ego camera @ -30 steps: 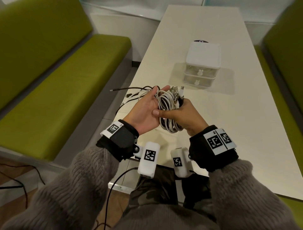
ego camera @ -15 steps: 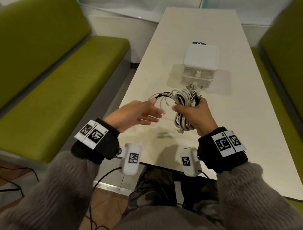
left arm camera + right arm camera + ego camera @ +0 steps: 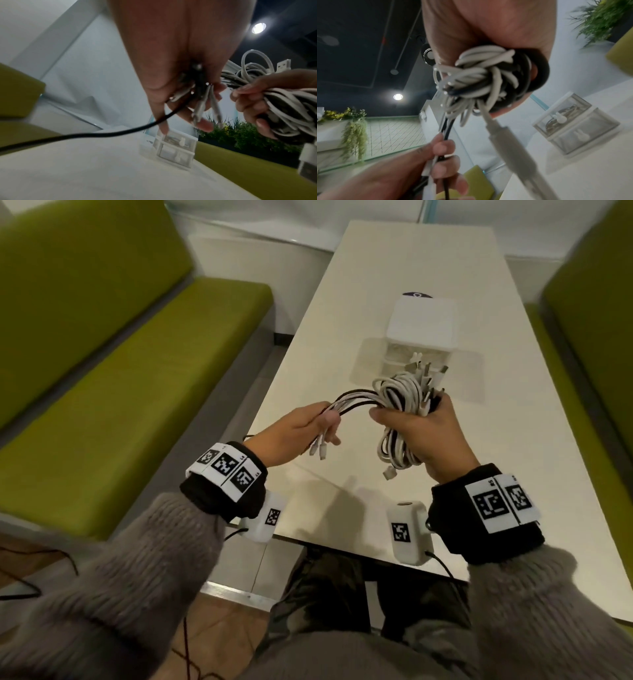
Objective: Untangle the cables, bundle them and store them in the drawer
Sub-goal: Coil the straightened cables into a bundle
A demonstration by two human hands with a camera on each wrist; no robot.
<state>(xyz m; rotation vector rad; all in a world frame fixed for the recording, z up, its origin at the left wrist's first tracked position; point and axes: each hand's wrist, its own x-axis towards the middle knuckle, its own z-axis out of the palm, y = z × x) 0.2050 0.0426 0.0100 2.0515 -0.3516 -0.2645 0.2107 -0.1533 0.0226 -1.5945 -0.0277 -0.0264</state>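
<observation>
The right hand [image 3: 423,436] clutches the coiled cables [image 3: 399,398] while the left hand [image 3: 294,433] fingers pinch their loose ends above the table [image 3: 513,440].

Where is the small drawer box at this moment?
In the head view the drawer box stands on the white table, toward its far end, just beyond the cable bundle in the right hand.

cables [image 3: 399,402] held above the table [image 3: 342,344] (drawer unit [image 3: 423,326] behind), benches [image 3: 137,364] either side.
</observation>
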